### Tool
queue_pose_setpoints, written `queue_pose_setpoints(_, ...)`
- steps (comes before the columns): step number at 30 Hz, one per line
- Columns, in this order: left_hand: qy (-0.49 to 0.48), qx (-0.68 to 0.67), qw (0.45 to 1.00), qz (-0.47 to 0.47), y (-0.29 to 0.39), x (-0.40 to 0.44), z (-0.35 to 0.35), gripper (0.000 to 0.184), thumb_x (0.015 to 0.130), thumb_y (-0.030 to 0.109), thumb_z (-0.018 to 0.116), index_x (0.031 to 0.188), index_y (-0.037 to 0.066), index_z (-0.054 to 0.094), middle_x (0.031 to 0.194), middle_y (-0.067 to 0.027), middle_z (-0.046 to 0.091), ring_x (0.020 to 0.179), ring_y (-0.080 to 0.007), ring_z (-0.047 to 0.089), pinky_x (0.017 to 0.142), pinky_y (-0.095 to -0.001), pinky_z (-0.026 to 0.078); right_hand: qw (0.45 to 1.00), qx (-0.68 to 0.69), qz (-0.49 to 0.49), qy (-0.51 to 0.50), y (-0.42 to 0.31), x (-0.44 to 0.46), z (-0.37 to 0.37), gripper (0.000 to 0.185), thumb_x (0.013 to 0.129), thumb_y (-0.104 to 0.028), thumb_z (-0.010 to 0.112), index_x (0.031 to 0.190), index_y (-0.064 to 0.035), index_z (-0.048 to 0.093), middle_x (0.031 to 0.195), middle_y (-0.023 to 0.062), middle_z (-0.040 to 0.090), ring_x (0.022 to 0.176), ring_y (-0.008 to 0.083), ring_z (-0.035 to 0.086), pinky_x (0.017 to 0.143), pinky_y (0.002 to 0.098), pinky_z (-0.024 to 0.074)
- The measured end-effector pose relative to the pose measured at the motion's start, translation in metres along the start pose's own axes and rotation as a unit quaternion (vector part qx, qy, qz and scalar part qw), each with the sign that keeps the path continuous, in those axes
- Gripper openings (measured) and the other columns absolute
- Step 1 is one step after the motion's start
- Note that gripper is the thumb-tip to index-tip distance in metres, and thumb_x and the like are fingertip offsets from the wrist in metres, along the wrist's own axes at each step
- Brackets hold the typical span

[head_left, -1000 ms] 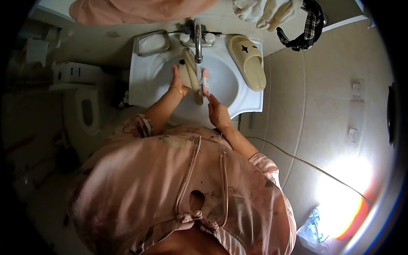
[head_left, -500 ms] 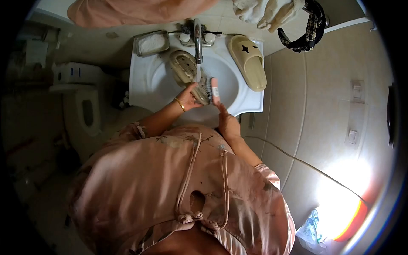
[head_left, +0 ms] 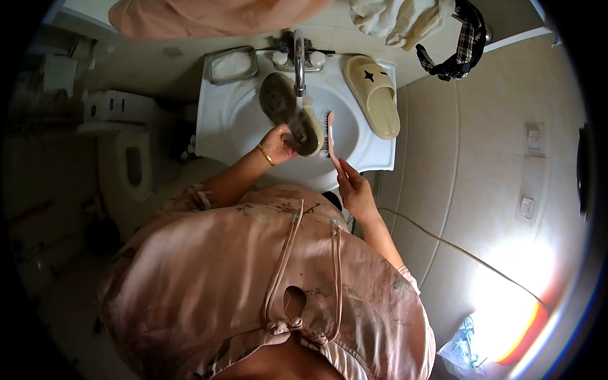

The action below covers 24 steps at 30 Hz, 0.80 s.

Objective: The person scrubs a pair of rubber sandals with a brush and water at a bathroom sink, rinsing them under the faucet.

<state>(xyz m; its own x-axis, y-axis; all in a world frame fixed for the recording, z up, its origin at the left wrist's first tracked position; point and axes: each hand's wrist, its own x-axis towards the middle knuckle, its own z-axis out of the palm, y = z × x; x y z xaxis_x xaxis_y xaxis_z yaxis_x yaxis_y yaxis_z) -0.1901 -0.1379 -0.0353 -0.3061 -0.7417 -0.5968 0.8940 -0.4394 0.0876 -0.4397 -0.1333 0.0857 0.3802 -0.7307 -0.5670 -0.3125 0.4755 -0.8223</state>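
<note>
My left hand is closed round the heel end of a wet beige slipper, holding it tilted over the sink basin. Water from the faucet runs onto the slipper. In my right hand is the handle of a pink scrub brush; its dark bristles face the slipper's edge, just to the right of it. Whether the bristles touch the slipper I cannot tell. The matching slipper, with a dark star on its strap, lies on the right rim of the white sink.
A soap dish stands at the sink's back left corner. White cloth and a black patterned headband hang at the upper right. A toilet is on the left. A cord runs along the right wall to a bright lamp.
The slipper in my left hand has turned, showing a darker side under the water. My right hand has drawn the brush right and down, away from the slipper's surface.
</note>
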Motion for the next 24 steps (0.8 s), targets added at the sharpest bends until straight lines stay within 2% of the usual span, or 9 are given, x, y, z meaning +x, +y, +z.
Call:
queue_pose_setpoints(3, 0.134, 0.078, 0.986, 0.069, -0.005, 0.008, -0.018, 0.038, 0.087, 0.024, 0.051, 0.123, 0.013, 0.048, 0.117, -0.0113, 0.052, 0.101, -0.0246, 0.055, 0.085, -0.0444, 0.048, 0.955, -0.185, -0.226, 0.044, 0.007, 0.001, 0.001, 0.040, 0.092, -0.017, 0.049, 0.129, -0.0030, 0.046, 0.092, 0.0178, 0.067, 0.080, 0.0275, 0.065, 0.071, 0.0339, 0.0484)
queue_pose_setpoints(6, 0.086, 0.031, 0.988, 0.121, -0.003, 0.000, -0.028, 0.044, 0.088, 0.039, 0.050, 0.126, 0.018, 0.046, 0.119, -0.0088, 0.050, 0.102, -0.0256, 0.053, 0.082, -0.0503, 0.046, 0.967, -0.231, -0.101, -0.021, -0.020, -0.014, 0.008, 0.040, 0.090, -0.015, 0.050, 0.128, -0.0060, 0.047, 0.106, 0.0253, 0.059, 0.101, 0.0394, 0.057, 0.084, 0.0401, 0.0453)
queue_pose_setpoints(7, 0.063, -0.010, 0.991, 0.121, -0.002, -0.009, -0.020, 0.047, 0.088, 0.045, 0.049, 0.127, 0.019, 0.046, 0.119, -0.0079, 0.050, 0.103, -0.0260, 0.052, 0.083, -0.0522, 0.044, 0.969, -0.233, -0.086, -0.020, -0.024, -0.016, 0.011, 0.040, 0.088, -0.014, 0.051, 0.128, -0.0085, 0.048, 0.105, 0.0278, 0.057, 0.099, 0.0423, 0.054, 0.083, 0.0410, 0.0457)
queue_pose_setpoints(9, 0.038, -0.135, 0.988, 0.070, 0.004, -0.057, 0.043, 0.055, 0.085, 0.055, 0.049, 0.126, 0.019, 0.047, 0.120, -0.0063, 0.050, 0.109, -0.0266, 0.049, 0.088, -0.0542, 0.040, 0.964, -0.239, -0.108, -0.029, -0.020, -0.014, 0.013, 0.040, 0.088, -0.013, 0.051, 0.127, -0.0081, 0.049, 0.104, 0.0271, 0.058, 0.097, 0.0419, 0.055, 0.082, 0.0408, 0.0463)
queue_pose_setpoints(12, 0.003, 0.009, 0.996, 0.092, 0.002, -0.056, 0.048, 0.063, 0.081, 0.063, 0.048, 0.124, 0.017, 0.048, 0.123, -0.0054, 0.049, 0.114, -0.0289, 0.044, 0.096, -0.0531, 0.034, 0.947, -0.253, -0.191, -0.051, -0.024, -0.013, 0.019, 0.040, 0.087, -0.011, 0.052, 0.126, -0.0075, 0.049, 0.101, 0.0264, 0.059, 0.094, 0.0418, 0.057, 0.080, 0.0416, 0.0469)
queue_pose_setpoints(16, -0.064, -0.031, 0.995, 0.066, 0.003, -0.049, 0.043, 0.051, 0.084, 0.046, 0.053, 0.122, 0.013, 0.051, 0.114, -0.0059, 0.057, 0.105, -0.0258, 0.053, 0.093, -0.0453, 0.040, 0.938, -0.275, -0.196, -0.072, -0.040, -0.015, 0.011, 0.040, 0.085, -0.007, 0.053, 0.125, -0.0070, 0.050, 0.098, 0.0257, 0.060, 0.092, 0.0407, 0.058, 0.077, 0.0430, 0.0474)
queue_pose_setpoints(19, -0.082, 0.033, 0.993, 0.077, 0.012, -0.037, 0.034, 0.046, 0.085, 0.040, 0.052, 0.119, 0.011, 0.052, 0.108, -0.0074, 0.060, 0.099, -0.0243, 0.056, 0.090, -0.0410, 0.044, 0.938, -0.279, -0.179, -0.097, -0.041, -0.025, 0.005, 0.040, 0.085, -0.007, 0.053, 0.125, -0.0067, 0.050, 0.098, 0.0253, 0.060, 0.090, 0.0402, 0.058, 0.075, 0.0444, 0.0473)
queue_pose_setpoints(22, -0.039, 0.021, 0.996, 0.082, 0.012, -0.034, 0.034, 0.047, 0.087, 0.042, 0.049, 0.118, 0.006, 0.052, 0.111, -0.0140, 0.059, 0.100, -0.0284, 0.057, 0.088, -0.0465, 0.046, 0.926, -0.307, -0.199, -0.087, -0.037, -0.031, -0.001, 0.041, 0.085, -0.008, 0.054, 0.125, -0.0090, 0.050, 0.091, 0.0240, 0.062, 0.084, 0.0405, 0.059, 0.071, 0.0445, 0.0477)
queue_pose_setpoints(24, -0.042, 0.036, 0.994, 0.089, 0.014, -0.028, 0.032, 0.046, 0.087, 0.042, 0.049, 0.117, 0.007, 0.053, 0.108, -0.0113, 0.060, 0.097, -0.0262, 0.058, 0.085, -0.0434, 0.048, 0.919, -0.326, -0.205, -0.083, -0.042, -0.038, 0.002, 0.042, 0.085, -0.010, 0.053, 0.127, -0.0112, 0.048, 0.087, 0.0229, 0.062, 0.080, 0.0399, 0.060, 0.068, 0.0444, 0.0478)
